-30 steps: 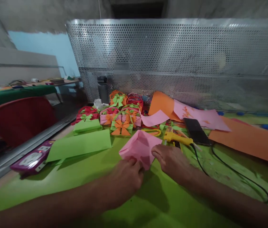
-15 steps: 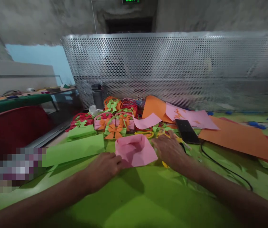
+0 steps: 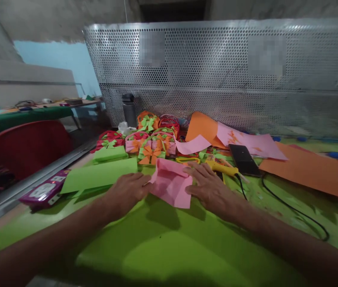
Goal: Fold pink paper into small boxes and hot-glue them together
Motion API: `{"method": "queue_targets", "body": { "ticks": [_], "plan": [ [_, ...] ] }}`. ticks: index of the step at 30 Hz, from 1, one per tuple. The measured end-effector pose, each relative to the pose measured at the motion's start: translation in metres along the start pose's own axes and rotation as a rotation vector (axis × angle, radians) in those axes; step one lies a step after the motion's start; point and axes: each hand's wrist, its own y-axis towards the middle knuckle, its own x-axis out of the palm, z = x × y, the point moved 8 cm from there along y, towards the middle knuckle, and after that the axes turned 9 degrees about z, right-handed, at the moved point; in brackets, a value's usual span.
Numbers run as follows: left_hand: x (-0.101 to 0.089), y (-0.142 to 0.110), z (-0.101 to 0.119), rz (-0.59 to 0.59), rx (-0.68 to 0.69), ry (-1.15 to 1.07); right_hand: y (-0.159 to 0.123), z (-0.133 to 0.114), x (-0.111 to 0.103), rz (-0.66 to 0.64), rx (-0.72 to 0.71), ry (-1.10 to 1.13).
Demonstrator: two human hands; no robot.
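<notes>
A folded pink paper box is tilted above the green tabletop, its opening facing up and towards me. My left hand pinches its left edge between thumb and fingers. On the other side, my right hand has its fingers apart, with the fingertips against the box's right wall. Just beyond the right hand lies a yellow glue gun with a black cord. Behind the box stand several small paper bags with bows, among them a green one with an orange bow.
Green paper sheets and a purple box lie at left. A black phone, orange paper and a loose cord are on the right. A dark bottle stands before the perforated metal screen. A red chair is beyond the table's left edge.
My right hand has come from near the glue gun to the pink box's right side. The box has been lifted and turned, with my left hand still on its left edge. The view has tipped down.
</notes>
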Motion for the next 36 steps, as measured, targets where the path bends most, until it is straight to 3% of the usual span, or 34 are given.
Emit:
{"method": "queue_targets", "body": {
  "ticks": [2,5,9,12,20,25,31,36],
  "plan": [
    [-0.009,-0.002,0.014,0.054,0.002,0.047,0.000,-0.004,0.000,-0.003,-0.007,-0.012],
    [-0.017,-0.004,0.042,0.160,0.040,-0.081,-0.001,-0.011,-0.002,0.015,-0.050,-0.044],
    [-0.002,-0.003,0.062,0.065,0.050,-0.193,0.004,-0.019,-0.007,0.006,-0.104,-0.055],
    [0.003,-0.004,0.061,0.038,0.008,-0.235,0.012,-0.023,-0.008,-0.033,-0.128,-0.035],
    [0.002,-0.012,0.053,0.130,-0.077,-0.246,0.034,-0.024,0.005,-0.096,-0.152,0.017],
    [-0.002,-0.013,0.054,0.205,-0.058,-0.254,0.041,-0.025,0.009,-0.142,-0.129,0.009],
    [0.000,-0.016,0.050,0.144,-0.149,-0.248,0.047,-0.027,0.014,-0.200,-0.124,0.002],
    [-0.001,-0.016,0.056,0.153,-0.079,-0.228,0.051,-0.028,0.020,-0.196,-0.112,0.050]
  ]
}}
